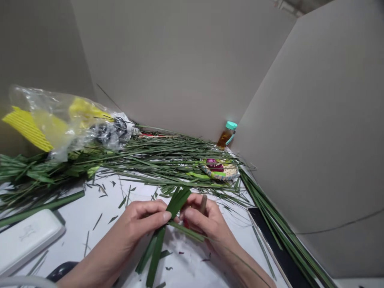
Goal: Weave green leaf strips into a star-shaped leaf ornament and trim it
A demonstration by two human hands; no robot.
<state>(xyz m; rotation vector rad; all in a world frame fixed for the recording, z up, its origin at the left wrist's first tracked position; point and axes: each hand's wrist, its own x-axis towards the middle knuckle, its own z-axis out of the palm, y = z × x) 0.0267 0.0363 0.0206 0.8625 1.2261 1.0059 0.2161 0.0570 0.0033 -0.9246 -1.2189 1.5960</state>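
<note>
At the far left, a rounded white device point(28, 240) lies on the white table point(111, 244), below a clear plastic bag point(60, 116) with yellow netting. Near the middle, the left hand point(139, 220) reaches in from the lower left, thumb extended and pressed against its curled fingers, clamped on the leaf strips point(178, 203). These strips are dark green, flat and glossy; they cross under the thumb, a broad, faintly ribbed section slanting up to the right and 2 narrower tails hanging below. A paler, thin strip point(187, 231) runs from the crossing toward the right hand point(210, 220), which comes in from the lower right, fingers curled and closed around a brownish rod point(203, 203). Behind it sit a round woven tray point(231, 172) and a teal-capped bottle point(225, 138); farther right, long leaves point(279, 224) overlie a black panel point(270, 236).
</note>
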